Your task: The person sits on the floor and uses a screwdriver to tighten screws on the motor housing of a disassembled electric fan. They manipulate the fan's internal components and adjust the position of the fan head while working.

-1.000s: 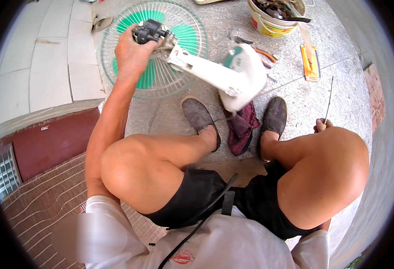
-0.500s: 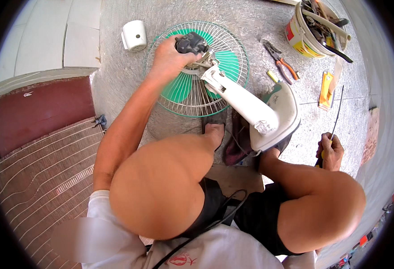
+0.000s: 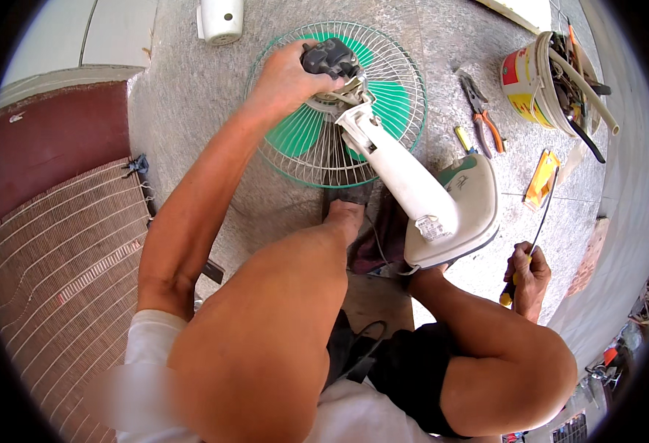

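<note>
desk fan [image 3: 391, 162]: face down on floor [image 3: 191, 111] ahead of us, base [image 3: 461, 229] canted our way
motor [image 3: 330, 57]: bare, black; our l hand [image 3: 287, 77] clamped round it
screwdriver [image 3: 544, 214]: our r hand [image 3: 529, 277] closed on it, off to side, well apart from fan
hold: prob a steadying step; no screw being turned
driver tip: next move prob calls for bringing it to motor, l hand firm
nr fan: white cover [image 3: 221, 21], pliers [image 3: 477, 111], bucket [image 3: 520, 85] w/ tools
</note>
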